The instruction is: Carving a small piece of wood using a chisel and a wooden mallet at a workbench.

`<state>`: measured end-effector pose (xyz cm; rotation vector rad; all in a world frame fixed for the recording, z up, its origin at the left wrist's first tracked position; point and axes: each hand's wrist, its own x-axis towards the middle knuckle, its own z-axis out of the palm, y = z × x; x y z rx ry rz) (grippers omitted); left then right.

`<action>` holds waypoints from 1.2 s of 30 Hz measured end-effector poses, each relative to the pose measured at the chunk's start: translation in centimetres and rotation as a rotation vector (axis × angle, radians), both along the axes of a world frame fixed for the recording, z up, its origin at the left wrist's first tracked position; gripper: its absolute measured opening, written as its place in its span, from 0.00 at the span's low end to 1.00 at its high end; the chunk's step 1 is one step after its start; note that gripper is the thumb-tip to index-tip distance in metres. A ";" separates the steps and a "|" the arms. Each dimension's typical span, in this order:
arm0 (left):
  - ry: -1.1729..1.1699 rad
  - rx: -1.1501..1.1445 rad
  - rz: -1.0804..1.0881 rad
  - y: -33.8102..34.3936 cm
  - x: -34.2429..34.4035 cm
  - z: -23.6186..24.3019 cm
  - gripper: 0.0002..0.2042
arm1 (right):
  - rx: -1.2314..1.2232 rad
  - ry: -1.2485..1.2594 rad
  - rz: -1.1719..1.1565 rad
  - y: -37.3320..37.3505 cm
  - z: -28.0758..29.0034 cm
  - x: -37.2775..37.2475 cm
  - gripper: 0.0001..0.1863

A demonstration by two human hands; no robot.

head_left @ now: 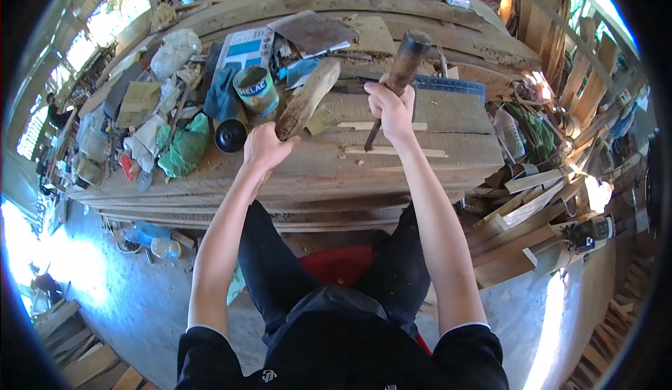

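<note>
Left hand (268, 149) gripping club (309, 99), its long axis slanting away and rightward, club lying left of chisel (406, 63), apart. Right hand (393, 113) gripping chisel, tip pointing down toward front strip (413, 152) on bench (465, 118), contact unclear. Right hand sitting nearer front strip.

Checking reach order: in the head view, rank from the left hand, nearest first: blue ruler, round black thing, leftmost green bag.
1. Round black thing: just left of the left hand.
2. Green bag: farther left.
3. Blue ruler: right, beyond the right hand.
</note>
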<state>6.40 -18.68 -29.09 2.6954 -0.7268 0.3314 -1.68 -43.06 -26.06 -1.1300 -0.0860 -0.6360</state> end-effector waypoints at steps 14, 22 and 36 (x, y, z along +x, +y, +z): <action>-0.001 -0.602 -0.509 1.6 -9.6 24.0 0.22 | -0.293 0.110 -0.074 2.6 0.2 1.6 0.10; 0.203 -0.424 -0.281 5.9 -9.9 23.5 0.19 | -0.206 0.063 0.024 1.8 0.3 0.8 0.08; 0.057 -0.103 -0.484 3.4 -9.0 21.5 0.24 | -0.098 -0.011 0.096 0.6 0.5 0.2 0.14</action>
